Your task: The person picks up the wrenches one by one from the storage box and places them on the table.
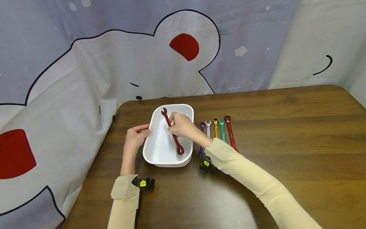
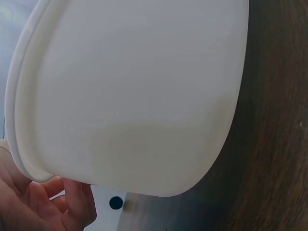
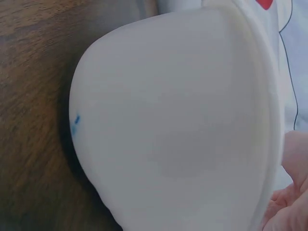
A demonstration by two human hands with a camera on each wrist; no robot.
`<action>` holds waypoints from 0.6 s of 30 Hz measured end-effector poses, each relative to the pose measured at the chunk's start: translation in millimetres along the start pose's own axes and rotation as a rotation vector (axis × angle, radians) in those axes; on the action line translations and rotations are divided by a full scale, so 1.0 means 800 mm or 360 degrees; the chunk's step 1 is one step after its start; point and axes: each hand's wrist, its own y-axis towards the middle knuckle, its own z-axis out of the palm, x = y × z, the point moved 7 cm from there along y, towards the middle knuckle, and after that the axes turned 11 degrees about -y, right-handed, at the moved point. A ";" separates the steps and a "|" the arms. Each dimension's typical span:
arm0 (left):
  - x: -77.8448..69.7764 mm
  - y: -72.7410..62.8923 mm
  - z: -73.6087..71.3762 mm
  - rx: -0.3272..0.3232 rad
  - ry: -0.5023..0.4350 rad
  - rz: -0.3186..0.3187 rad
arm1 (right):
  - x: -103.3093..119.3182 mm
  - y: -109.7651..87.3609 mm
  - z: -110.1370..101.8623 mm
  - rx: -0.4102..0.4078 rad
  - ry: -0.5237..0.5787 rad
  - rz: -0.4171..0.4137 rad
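A white plastic tub [image 1: 152,152] sits on the table's left part. My left hand [image 1: 135,137] holds its left rim, thumb on top and fingers outside; in the left wrist view, the fingers of that hand [image 2: 48,204] curl below the rim of the tub [image 2: 144,96]. My right hand [image 1: 182,126] pinches a red combination wrench [image 1: 175,139] by the middle of its shank, over the inside of the tub. Its open end points away and its ring end towards me. In the right wrist view the tub wall [image 3: 168,106] hides the wrench and most of the right hand [image 3: 294,192].
To the tub's right lie several wrenches in a row: purple [image 1: 201,127], silver [image 1: 208,128], yellow [image 1: 216,127], green [image 1: 222,130] and a larger red one [image 1: 230,133]. My right forearm partly covers them. A printed curtain [image 1: 114,70] hangs behind the wooden table [image 1: 286,127].
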 end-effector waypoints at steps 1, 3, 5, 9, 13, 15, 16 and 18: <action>0.000 0.000 0.000 -0.0003 0.0001 0.0001 | 0.000 -0.001 -0.002 -0.0004 0.0010 -0.0004; 0.000 -0.001 0.000 -0.0005 0.0004 -0.0003 | 0.000 -0.003 -0.007 -0.0016 0.0028 -0.0014; 0.000 -0.001 0.000 -0.0005 0.0007 -0.0004 | 0.000 -0.005 -0.012 -0.0027 0.0052 -0.0024; 0.001 0.000 0.000 -0.0001 0.0018 0.0000 | -0.002 -0.010 -0.023 -0.0066 0.0063 -0.0048; 0.001 0.001 -0.001 0.0004 0.0005 0.0007 | -0.005 -0.012 -0.034 -0.0115 0.0069 -0.0079; 0.001 0.002 -0.001 0.0006 -0.0010 0.0006 | -0.007 -0.014 -0.039 -0.0138 0.0086 -0.0090; 0.001 0.002 -0.001 0.0007 -0.0014 0.0006 | -0.008 -0.015 -0.041 -0.0152 0.0085 -0.0095; 0.001 0.002 -0.001 0.0010 -0.0018 0.0002 | -0.010 -0.017 -0.046 -0.0173 0.0087 -0.0096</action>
